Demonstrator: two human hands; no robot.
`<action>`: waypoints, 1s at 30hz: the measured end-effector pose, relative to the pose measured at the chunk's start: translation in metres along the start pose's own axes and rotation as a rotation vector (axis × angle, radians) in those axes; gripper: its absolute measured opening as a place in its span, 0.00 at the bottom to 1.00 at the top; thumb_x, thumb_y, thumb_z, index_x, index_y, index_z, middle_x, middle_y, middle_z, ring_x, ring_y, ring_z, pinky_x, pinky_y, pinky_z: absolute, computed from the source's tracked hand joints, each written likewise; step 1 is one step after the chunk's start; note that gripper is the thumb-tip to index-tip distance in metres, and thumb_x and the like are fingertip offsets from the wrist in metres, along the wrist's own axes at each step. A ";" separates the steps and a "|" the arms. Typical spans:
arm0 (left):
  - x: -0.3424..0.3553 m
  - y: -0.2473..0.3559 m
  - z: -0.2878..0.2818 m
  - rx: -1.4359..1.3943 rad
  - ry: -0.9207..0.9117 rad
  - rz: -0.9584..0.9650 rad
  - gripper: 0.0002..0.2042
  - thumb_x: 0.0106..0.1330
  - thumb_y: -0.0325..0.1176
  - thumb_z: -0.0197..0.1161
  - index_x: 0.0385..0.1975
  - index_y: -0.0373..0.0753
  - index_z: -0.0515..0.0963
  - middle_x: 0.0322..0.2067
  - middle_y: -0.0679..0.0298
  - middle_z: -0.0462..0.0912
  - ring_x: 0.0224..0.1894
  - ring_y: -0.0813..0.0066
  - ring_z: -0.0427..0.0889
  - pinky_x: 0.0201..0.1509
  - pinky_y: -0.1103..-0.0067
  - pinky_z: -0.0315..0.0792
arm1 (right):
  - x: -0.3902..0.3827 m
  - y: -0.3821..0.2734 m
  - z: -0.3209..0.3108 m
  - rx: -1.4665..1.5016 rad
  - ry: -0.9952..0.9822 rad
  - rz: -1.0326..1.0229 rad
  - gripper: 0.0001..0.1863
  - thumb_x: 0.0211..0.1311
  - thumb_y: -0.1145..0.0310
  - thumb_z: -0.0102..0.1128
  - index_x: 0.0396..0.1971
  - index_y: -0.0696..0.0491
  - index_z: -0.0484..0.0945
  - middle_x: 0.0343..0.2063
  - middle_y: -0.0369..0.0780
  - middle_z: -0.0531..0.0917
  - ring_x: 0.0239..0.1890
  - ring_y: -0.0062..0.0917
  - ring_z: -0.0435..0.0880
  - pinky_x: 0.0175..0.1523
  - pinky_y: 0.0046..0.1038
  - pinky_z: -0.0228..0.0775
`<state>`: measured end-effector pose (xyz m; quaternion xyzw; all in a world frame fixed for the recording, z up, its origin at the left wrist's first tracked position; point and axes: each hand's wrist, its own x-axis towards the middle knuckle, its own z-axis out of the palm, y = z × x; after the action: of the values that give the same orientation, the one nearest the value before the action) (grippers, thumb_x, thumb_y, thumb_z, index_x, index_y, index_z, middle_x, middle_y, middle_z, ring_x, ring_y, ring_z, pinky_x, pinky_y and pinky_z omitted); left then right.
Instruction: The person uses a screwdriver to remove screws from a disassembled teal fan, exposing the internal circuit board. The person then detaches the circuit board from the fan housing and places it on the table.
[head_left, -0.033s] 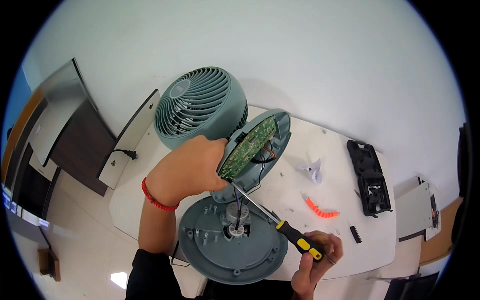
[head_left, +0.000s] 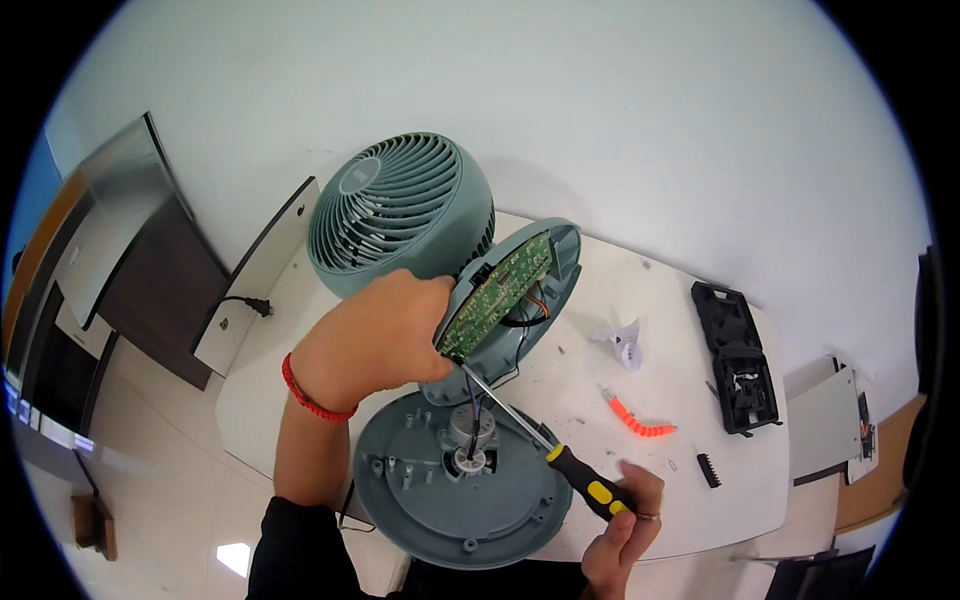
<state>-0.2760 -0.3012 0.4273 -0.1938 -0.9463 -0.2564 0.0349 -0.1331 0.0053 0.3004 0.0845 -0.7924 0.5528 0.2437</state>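
My left hand point(head_left: 385, 330), with a red braided bracelet on its wrist, grips the teal-grey fan housing point(head_left: 560, 262) and holds it tilted up. A green circuit board point(head_left: 500, 297) lies inside that housing. In my right hand point(head_left: 625, 540) is a screwdriver point(head_left: 590, 487) with a black and yellow handle. Its metal shaft slants up to the lower end of the board, beside my left thumb; the tip's exact contact is hidden. Below lies the round fan base point(head_left: 480, 525), with a small motor point(head_left: 470, 428) in it. Wires run between the motor and the housing.
Behind stands the teal fan head point(head_left: 400, 210) on the white table point(head_left: 560, 400). To the right are crumpled white paper point(head_left: 625, 345), an orange flexible bit extension point(head_left: 637, 417), a black bit strip point(head_left: 708, 470) and an open black tool case point(head_left: 745, 370). A power plug point(head_left: 258, 305) hangs at the left.
My right fingers have shifted along the screwdriver handle and cover more of its end. The handle sits slightly further left. My left hand and the housing stay nearly in place.
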 end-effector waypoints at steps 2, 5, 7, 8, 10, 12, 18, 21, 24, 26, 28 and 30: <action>0.001 0.002 0.005 -0.017 -0.005 -0.011 0.13 0.46 0.30 0.68 0.26 0.29 0.74 0.25 0.42 0.79 0.34 0.39 0.81 0.38 0.58 0.76 | -0.004 -0.002 -0.009 -0.032 -0.027 0.082 0.34 0.77 0.52 0.54 0.69 0.56 0.54 0.35 0.39 0.76 0.39 0.23 0.74 0.51 0.28 0.66; 0.001 0.005 0.000 -0.030 -0.020 -0.040 0.12 0.46 0.30 0.68 0.25 0.29 0.74 0.25 0.42 0.79 0.35 0.40 0.80 0.39 0.58 0.75 | 0.006 -0.010 0.010 0.046 0.076 -0.117 0.31 0.76 0.53 0.56 0.66 0.58 0.58 0.37 0.39 0.76 0.40 0.23 0.74 0.51 0.27 0.67; -0.001 0.000 0.004 0.013 0.028 -0.011 0.12 0.46 0.30 0.68 0.25 0.29 0.74 0.25 0.43 0.78 0.35 0.40 0.80 0.38 0.58 0.75 | 0.011 -0.013 0.015 0.080 0.096 -0.145 0.30 0.76 0.53 0.56 0.65 0.58 0.59 0.36 0.39 0.76 0.39 0.23 0.74 0.50 0.26 0.67; -0.002 -0.002 0.005 0.019 0.031 -0.001 0.14 0.46 0.31 0.68 0.27 0.28 0.75 0.23 0.43 0.79 0.33 0.42 0.81 0.37 0.60 0.76 | 0.013 -0.014 0.016 0.103 0.104 -0.160 0.30 0.76 0.52 0.55 0.64 0.58 0.60 0.36 0.39 0.76 0.39 0.22 0.74 0.50 0.26 0.67; -0.001 -0.007 0.006 0.031 0.036 0.026 0.17 0.47 0.34 0.68 0.31 0.26 0.77 0.21 0.45 0.80 0.29 0.45 0.84 0.35 0.65 0.77 | 0.010 -0.008 0.004 0.115 0.038 -0.049 0.28 0.75 0.53 0.57 0.62 0.58 0.63 0.39 0.41 0.76 0.41 0.24 0.75 0.49 0.27 0.70; -0.003 -0.009 0.008 0.037 0.034 0.038 0.16 0.47 0.34 0.68 0.31 0.26 0.77 0.21 0.44 0.80 0.29 0.44 0.84 0.35 0.65 0.77 | 0.006 -0.012 -0.003 0.154 0.000 0.103 0.28 0.73 0.55 0.58 0.62 0.57 0.62 0.42 0.42 0.75 0.43 0.25 0.76 0.51 0.30 0.71; 0.001 -0.007 0.008 0.045 0.043 0.059 0.15 0.47 0.33 0.67 0.29 0.28 0.76 0.21 0.43 0.80 0.31 0.42 0.83 0.37 0.62 0.77 | 0.012 -0.003 0.017 0.075 0.103 -0.209 0.31 0.72 0.61 0.59 0.66 0.54 0.54 0.47 0.45 0.75 0.44 0.31 0.79 0.56 0.37 0.74; -0.001 -0.008 0.008 0.067 0.040 0.068 0.15 0.48 0.34 0.68 0.29 0.28 0.76 0.22 0.43 0.80 0.31 0.42 0.83 0.37 0.62 0.77 | 0.008 -0.011 0.014 0.213 0.077 -0.016 0.30 0.75 0.52 0.57 0.62 0.54 0.57 0.36 0.41 0.77 0.34 0.26 0.78 0.46 0.29 0.72; -0.001 -0.009 0.005 0.054 0.020 0.047 0.15 0.48 0.33 0.68 0.29 0.28 0.76 0.23 0.42 0.80 0.31 0.41 0.83 0.37 0.62 0.78 | 0.002 -0.008 0.003 0.216 0.039 0.118 0.31 0.75 0.49 0.57 0.63 0.55 0.57 0.33 0.39 0.76 0.32 0.24 0.76 0.43 0.26 0.69; 0.001 -0.006 0.006 0.053 0.014 0.044 0.14 0.48 0.33 0.68 0.29 0.28 0.76 0.23 0.42 0.81 0.31 0.42 0.83 0.37 0.62 0.78 | 0.006 -0.008 0.011 0.128 0.114 -0.031 0.31 0.75 0.48 0.57 0.62 0.55 0.61 0.37 0.39 0.75 0.33 0.22 0.74 0.41 0.24 0.67; 0.002 -0.005 0.007 0.076 0.019 0.045 0.14 0.49 0.33 0.68 0.29 0.28 0.76 0.22 0.43 0.81 0.31 0.42 0.83 0.37 0.62 0.77 | 0.015 -0.011 0.027 -0.001 0.212 -0.237 0.29 0.72 0.52 0.60 0.61 0.56 0.64 0.42 0.40 0.74 0.36 0.21 0.73 0.43 0.23 0.66; 0.001 -0.010 0.009 0.062 0.033 0.068 0.14 0.49 0.33 0.68 0.29 0.28 0.77 0.22 0.43 0.81 0.31 0.42 0.83 0.37 0.63 0.77 | 0.010 -0.014 0.022 0.052 0.164 -0.144 0.31 0.67 0.60 0.64 0.63 0.55 0.62 0.47 0.41 0.73 0.41 0.23 0.72 0.48 0.26 0.68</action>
<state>-0.2802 -0.3045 0.4151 -0.2207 -0.9459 -0.2290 0.0650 -0.1426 -0.0187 0.3111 0.1017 -0.7471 0.5593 0.3445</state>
